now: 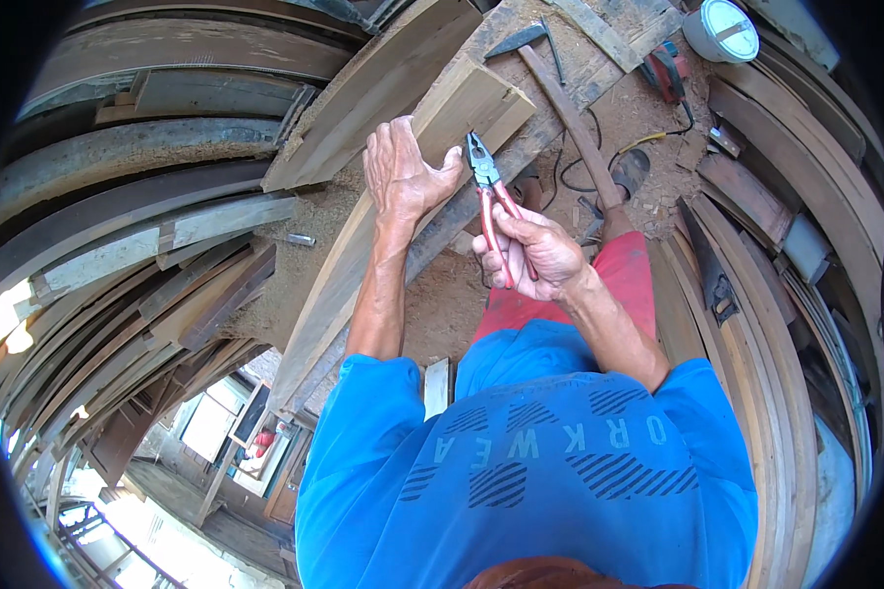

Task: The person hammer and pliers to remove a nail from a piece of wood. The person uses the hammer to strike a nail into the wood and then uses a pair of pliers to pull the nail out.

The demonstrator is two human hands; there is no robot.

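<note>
My right hand (540, 253) is wrapped round the red handles of a pair of pliers (485, 175). Their dark metal jaws point away from me, close to the side of a thick wooden plank (469, 106); whether they touch it I cannot tell. On the left, my left hand (403, 172) rests against the plank with its fingers stretched and its thumb spread toward the jaws. Nothing shows in that hand.
A long-handled hammer-like tool (572, 123) leans across the bench end. Beyond it are a red corded power tool (666, 74) and a white bucket (725, 31). Stacked boards (157, 137) crowd the left. A handsaw (709, 265) lies among planks at right.
</note>
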